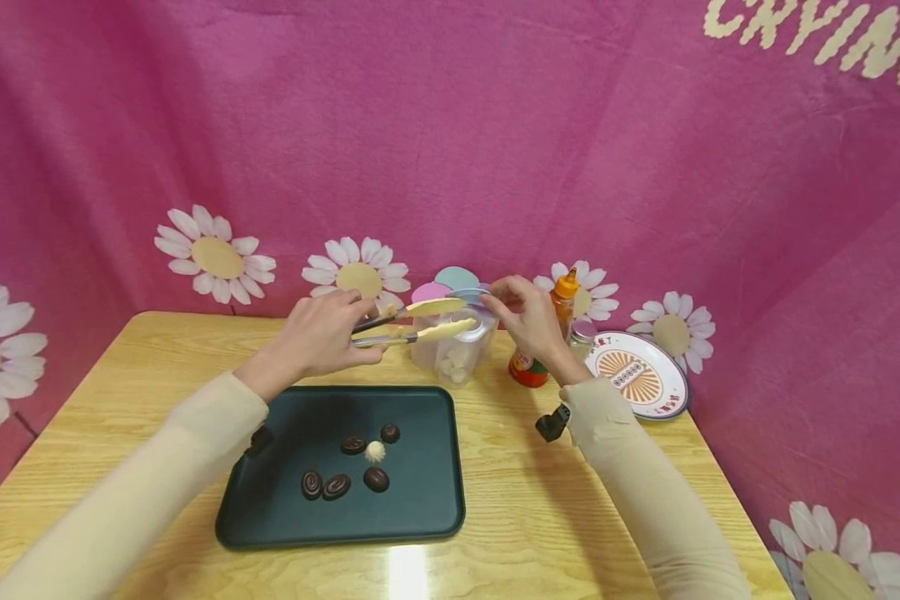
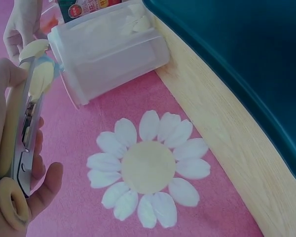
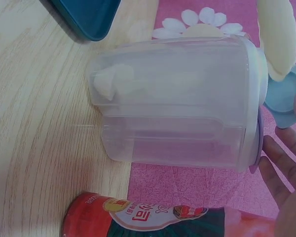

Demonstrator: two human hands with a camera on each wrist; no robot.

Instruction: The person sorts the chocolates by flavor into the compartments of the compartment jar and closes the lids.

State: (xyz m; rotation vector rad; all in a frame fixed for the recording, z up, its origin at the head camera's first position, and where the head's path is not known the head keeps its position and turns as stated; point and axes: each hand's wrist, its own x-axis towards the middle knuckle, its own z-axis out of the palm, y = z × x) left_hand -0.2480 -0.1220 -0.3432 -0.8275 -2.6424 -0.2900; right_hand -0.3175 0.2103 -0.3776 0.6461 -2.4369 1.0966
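My left hand (image 1: 317,335) grips a pair of tongs (image 1: 437,307) with cream-coloured tips. The tips stand apart, above and beside the round mouth of a translucent plastic container (image 3: 182,98). Several whitish pieces (image 1: 456,368) lie in the bottom of its near compartment. With thumb and fingers, my right hand (image 1: 527,315) holds up a light blue flip lid (image 3: 284,101) at the container's top. Pink and teal lids show behind it. On the dark green tray (image 1: 420,504) lie several brown chocolates (image 1: 337,487) and one white chocolate (image 1: 375,452).
Right of the container stands a red-labelled squeeze bottle (image 1: 528,368) with an orange cap. Next to it are a small jar (image 1: 582,335) with a pinkish lid and a patterned plate (image 1: 667,392) leaning on the cloth. A pink flowered cloth (image 1: 450,125) hangs behind the wooden table (image 1: 510,500).
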